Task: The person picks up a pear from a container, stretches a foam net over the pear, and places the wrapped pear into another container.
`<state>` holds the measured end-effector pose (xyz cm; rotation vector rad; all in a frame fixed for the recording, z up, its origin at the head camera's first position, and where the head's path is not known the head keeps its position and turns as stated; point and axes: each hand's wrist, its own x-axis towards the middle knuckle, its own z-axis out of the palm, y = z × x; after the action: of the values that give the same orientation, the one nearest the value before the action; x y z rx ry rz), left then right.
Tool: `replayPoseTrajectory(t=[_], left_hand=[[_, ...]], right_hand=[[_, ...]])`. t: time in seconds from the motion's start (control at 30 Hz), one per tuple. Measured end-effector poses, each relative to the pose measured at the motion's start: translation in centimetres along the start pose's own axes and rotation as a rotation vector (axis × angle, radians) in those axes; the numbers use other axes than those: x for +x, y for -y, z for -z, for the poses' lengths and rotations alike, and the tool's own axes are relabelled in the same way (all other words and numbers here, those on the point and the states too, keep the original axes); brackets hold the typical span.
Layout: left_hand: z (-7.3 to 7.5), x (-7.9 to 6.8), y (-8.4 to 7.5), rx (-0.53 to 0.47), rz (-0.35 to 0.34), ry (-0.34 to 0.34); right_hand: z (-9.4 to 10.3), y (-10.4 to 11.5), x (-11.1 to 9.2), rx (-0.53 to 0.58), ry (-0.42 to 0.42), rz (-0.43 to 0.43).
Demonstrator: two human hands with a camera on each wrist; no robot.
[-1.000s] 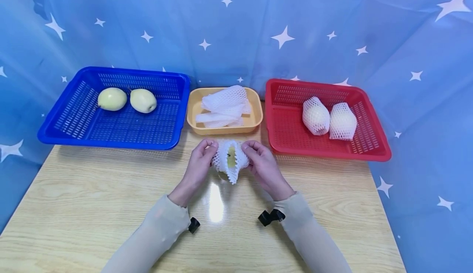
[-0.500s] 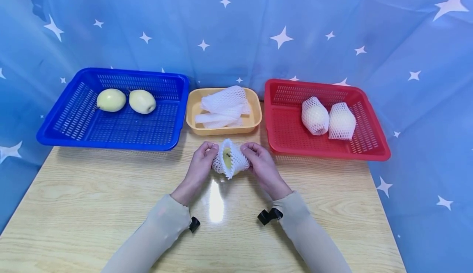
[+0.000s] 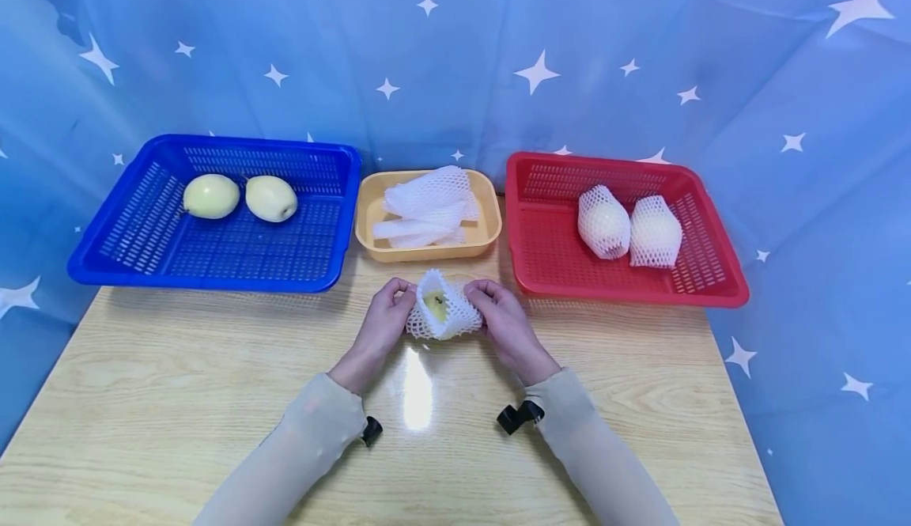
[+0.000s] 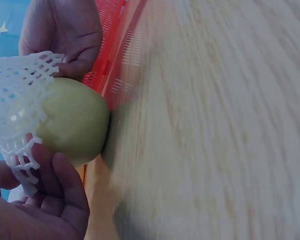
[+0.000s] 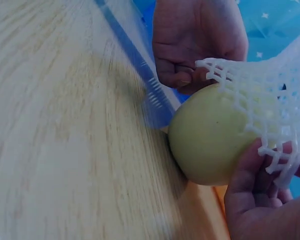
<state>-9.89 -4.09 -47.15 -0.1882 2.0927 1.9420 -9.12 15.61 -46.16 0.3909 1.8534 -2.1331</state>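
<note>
A pale yellow-green pear [image 4: 85, 122] stands on the table between my hands, its upper part inside a white foam net [image 3: 461, 319]. The lower part is bare in both wrist views. My left hand [image 3: 384, 319] pinches the net's edge on the left side, thumb on top. On the opposite side my right hand [image 3: 504, 322] pinches the edge in the same manner. The net's pointed mouth gapes upward, and the pear's dark stem shows inside it. In the right wrist view the net's lower edge [image 5: 277, 162] hangs by the right fingers.
A blue basket [image 3: 213, 281] with two bare pears [image 3: 211, 196] stands at the back left. Behind the hands, a yellow tray [image 3: 427, 254] holds several foam nets [image 3: 434, 194]. At the back right a red basket [image 3: 626, 295] holds two netted pears [image 3: 604, 224].
The net's mouth has changed from a narrow upright slit to a wider opening leaning left. Its front tip has drawn back, and both hands have stayed nearly in place, still gripping the net.
</note>
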Motion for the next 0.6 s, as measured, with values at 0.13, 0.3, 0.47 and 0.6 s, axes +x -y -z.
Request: replayPoseTrajectory(t=[0.13,0.3,0.47,0.6], left_hand=[[0.05,0.14,0.23,0.033,0.005,-0.008],[0.08,0.15,0.40,0.078,0.017,-0.004],[0.19,0.29,0.36,0.178,-0.003,-0.007],[0.53,0.52,0.19,0.280,-0.036,0.013]], right_hand=[[-0.02,-0.28,0.08,0.006,-0.007,0.009],[-0.03,-0.62,0.09,-0.008,-0.009,0.016],[0.15,-0.91,0.22,-0.044,-0.008,0.010],[0.45,-0.99,0.36,-0.104,0.007,0.011]])
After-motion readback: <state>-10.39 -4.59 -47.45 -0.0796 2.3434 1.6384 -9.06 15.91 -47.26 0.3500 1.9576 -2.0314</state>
